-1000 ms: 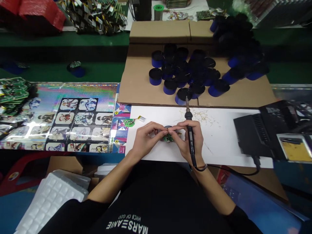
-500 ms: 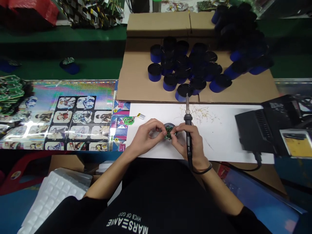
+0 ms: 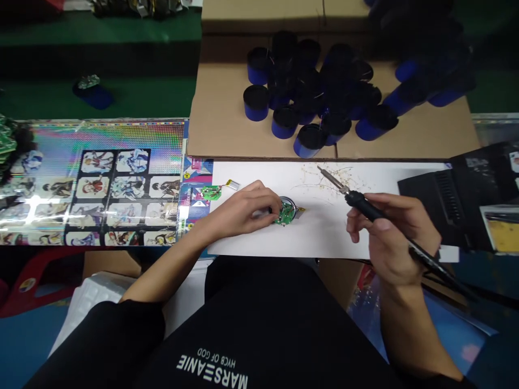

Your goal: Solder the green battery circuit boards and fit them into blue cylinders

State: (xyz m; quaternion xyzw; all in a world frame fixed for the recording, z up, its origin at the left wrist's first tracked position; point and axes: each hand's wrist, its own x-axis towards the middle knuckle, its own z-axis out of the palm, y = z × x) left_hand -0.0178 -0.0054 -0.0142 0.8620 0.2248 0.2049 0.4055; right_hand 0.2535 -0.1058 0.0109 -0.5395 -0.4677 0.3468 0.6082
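My right hand [image 3: 399, 237] is wrapped round a soldering iron [image 3: 365, 208], its metal tip slanting up and left over the white work surface. At the left edge of a green circuit board [image 3: 287, 212], the fingers of my left hand [image 3: 255, 210] are closed in a pinch. That board lies against a round part with a dark rim [image 3: 290, 199], partly hidden beneath it. A small silvery piece shows at its right side. To the left of it lies a second green circuit board [image 3: 211, 193] with a silvery battery pouch [image 3: 232, 185] wired to it.
Several blue cylinders with black tops [image 3: 256, 102] stand on the cardboard [image 3: 221, 124] behind. Thin wire scraps [image 3: 344, 175] are scattered on the white sheet [image 3: 324, 237]. A black box [image 3: 446, 200] and a yellow sponge tray [image 3: 503, 232] are at right. Shiny printed sheets [image 3: 109, 189] lie left.
My right hand has moved away to the right with the soldering iron, whose tip has swung down leftward. My left hand stays at the circuit board. The camera view has shifted.
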